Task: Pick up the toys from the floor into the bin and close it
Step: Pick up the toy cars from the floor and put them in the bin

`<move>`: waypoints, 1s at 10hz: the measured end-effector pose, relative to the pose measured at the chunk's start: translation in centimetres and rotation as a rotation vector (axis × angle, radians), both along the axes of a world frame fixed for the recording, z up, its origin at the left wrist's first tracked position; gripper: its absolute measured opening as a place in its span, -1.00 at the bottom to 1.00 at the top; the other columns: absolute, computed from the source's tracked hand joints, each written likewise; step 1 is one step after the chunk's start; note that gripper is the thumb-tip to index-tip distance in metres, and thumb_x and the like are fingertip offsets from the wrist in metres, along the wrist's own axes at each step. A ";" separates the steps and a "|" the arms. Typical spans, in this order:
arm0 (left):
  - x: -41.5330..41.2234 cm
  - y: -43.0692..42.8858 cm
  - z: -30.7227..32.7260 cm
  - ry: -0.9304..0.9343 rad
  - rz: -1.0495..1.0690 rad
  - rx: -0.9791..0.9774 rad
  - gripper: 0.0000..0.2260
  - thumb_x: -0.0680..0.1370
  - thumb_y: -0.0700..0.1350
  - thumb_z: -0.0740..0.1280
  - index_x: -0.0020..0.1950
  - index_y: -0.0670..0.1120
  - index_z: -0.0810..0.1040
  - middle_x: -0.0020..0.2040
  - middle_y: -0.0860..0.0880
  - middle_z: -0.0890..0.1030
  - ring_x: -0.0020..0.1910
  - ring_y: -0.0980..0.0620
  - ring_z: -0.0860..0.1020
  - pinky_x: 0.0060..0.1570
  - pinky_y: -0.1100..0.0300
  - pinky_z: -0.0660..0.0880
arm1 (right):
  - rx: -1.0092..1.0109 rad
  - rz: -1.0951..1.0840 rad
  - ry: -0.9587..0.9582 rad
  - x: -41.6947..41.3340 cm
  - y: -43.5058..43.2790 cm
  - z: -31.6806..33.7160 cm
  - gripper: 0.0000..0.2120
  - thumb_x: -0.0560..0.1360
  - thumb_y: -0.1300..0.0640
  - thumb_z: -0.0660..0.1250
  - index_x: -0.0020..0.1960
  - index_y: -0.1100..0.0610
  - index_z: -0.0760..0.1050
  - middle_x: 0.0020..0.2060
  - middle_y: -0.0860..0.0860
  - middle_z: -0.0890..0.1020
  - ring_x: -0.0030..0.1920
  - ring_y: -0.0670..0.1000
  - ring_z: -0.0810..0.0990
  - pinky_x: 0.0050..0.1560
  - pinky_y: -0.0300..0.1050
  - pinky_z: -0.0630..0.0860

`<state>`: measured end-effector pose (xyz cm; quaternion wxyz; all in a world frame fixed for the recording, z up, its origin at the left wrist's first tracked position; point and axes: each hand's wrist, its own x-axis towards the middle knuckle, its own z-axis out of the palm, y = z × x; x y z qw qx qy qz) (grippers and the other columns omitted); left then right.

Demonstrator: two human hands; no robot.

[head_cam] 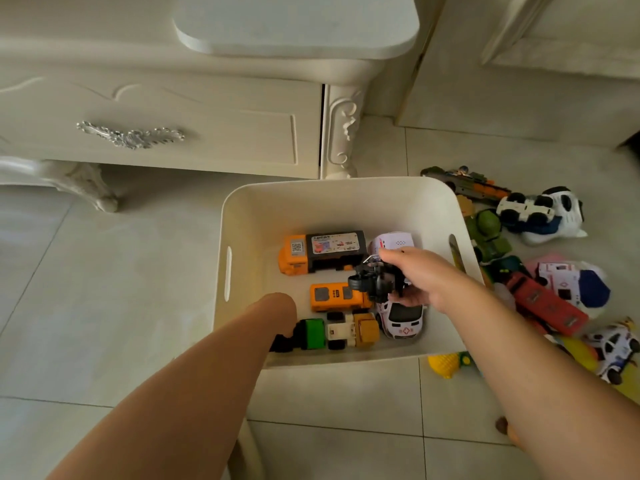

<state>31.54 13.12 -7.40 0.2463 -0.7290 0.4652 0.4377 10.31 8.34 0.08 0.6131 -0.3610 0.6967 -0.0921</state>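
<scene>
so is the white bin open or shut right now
Open. The white plastic bin has no lid on, toy cars lie inside, and the right hand holds a black toy vehicle over it.

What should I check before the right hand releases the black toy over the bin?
1. Right hand grip on the black toy: ok, fingers curled round it.
2. Toy over the bin opening: ok, inside the rim.
3. Bare landing spot: not ok, the orange truck and white car lie directly below.
4. Left hand out of the drop path: cannot tell, its fingers are hidden inside the bin's near left corner.
5. Floor cleared: not ok, the red truck and other toys lie to the right of the bin.
6. Lid ready: cannot tell, none in view.
</scene>
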 end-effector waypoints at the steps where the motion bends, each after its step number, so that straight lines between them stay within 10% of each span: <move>1: 1.0 -0.6 1.4 0.074 0.265 -0.102 -0.69 0.62 -0.19 0.13 0.31 -0.24 0.46 0.18 -0.18 0.51 0.28 -0.14 0.47 0.23 0.08 0.41 | 0.114 0.127 0.126 1.4 0.8 -0.1 -0.64 0.59 -0.16 0.19 0.17 0.11 0.41 -0.12 0.17 0.63 -0.39 0.10 0.68 -0.48 -0.18 0.59; 4: 2.7 -1.5 3.7 0.190 0.345 -0.256 -0.74 0.61 -0.18 0.14 0.24 -0.25 0.47 0.10 -0.18 0.51 0.02 -0.10 0.47 0.02 0.08 0.44 | 0.190 0.634 0.434 7.9 2.8 -1.9 -0.55 0.61 -0.14 0.14 0.22 0.23 0.45 0.01 0.19 0.57 -0.05 0.15 0.62 -0.12 -0.05 0.59; 9: 3.3 -3.0 3.8 0.111 0.145 -0.248 -0.77 0.57 -0.32 0.22 0.21 -0.29 0.49 0.19 -0.18 0.59 0.16 -0.13 0.57 0.09 0.11 0.49 | 0.197 0.250 0.074 12.9 3.8 -5.0 -0.64 0.62 0.13 0.18 0.32 0.32 0.42 0.23 0.26 0.56 0.20 0.21 0.58 -0.01 -0.07 0.59; 10: 2.8 -2.9 3.6 0.148 0.130 -0.205 -0.78 0.57 -0.34 0.20 0.19 -0.32 0.51 0.11 -0.20 0.60 0.09 -0.14 0.58 0.04 0.13 0.48 | 0.210 0.611 0.244 12.4 3.4 -4.8 -0.63 0.64 0.11 0.13 0.35 0.30 0.41 0.29 0.21 0.52 0.33 0.18 0.46 0.25 -0.03 0.47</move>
